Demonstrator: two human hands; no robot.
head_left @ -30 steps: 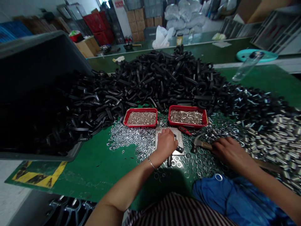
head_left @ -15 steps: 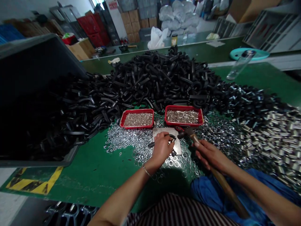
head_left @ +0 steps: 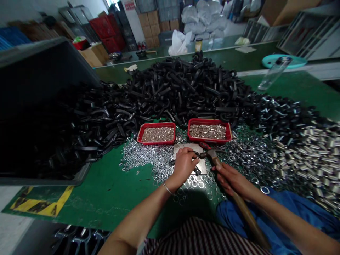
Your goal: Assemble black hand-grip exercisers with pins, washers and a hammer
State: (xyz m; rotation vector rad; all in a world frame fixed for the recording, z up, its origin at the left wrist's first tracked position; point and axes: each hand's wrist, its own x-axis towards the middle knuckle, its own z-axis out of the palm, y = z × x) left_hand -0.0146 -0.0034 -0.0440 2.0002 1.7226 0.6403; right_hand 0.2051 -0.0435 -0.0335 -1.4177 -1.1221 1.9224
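Note:
My left hand (head_left: 183, 163) is closed on a curved black handle-like part (head_left: 172, 163) over a small metal plate (head_left: 183, 146). Its fingers also pinch near a small shiny piece at the part's end, partly hidden. My right hand (head_left: 228, 177) wraps the wooden handle of a claw hammer (head_left: 211, 153). The hammer's head lies over the plate's right side, close to my left fingertips; whether it touches the part I cannot tell. A red-handled tool (head_left: 204, 146) rests at the plate's upper right corner.
Two red trays of small metal pins (head_left: 156, 143) (head_left: 209, 141) stand behind the plate. Loose rings (head_left: 148, 156) surround it. Black parts (head_left: 180, 85) are heaped behind, spilling from a dark bin (head_left: 47, 63) at left. Metal sleeves (head_left: 316, 156) and a clear bottle (head_left: 275, 74) are at right.
The hammer's head has shifted left, closer to my left fingertips, and its handle has swung slightly. My left hand keeps its hold on the black part. The whole view has moved slightly.

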